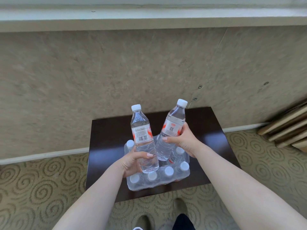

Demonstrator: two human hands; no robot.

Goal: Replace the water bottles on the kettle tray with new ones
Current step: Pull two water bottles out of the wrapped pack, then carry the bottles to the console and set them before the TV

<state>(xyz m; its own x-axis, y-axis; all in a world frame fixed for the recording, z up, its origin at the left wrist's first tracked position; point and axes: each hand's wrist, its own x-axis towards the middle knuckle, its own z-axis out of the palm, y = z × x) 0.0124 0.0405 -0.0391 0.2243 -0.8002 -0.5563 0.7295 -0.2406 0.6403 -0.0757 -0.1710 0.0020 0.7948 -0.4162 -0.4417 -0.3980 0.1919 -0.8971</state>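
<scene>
My left hand (132,163) grips a clear water bottle (142,133) with a white cap and a red-and-white label, held nearly upright. My right hand (182,140) grips a second water bottle (172,125) of the same kind, tilted to the right. Both bottles hang just above a shrink-wrapped pack of bottles (159,176) with white caps, whose wrap is torn open at the top. The pack stands on a small dark brown table (212,133). No kettle tray is in view.
The table stands against a beige textured wall (116,72) under a pale ledge (149,19). A swirl-patterned carpet (41,188) covers the floor. Wooden slats (285,128) lean at the right edge. My shoes (180,206) show below the table.
</scene>
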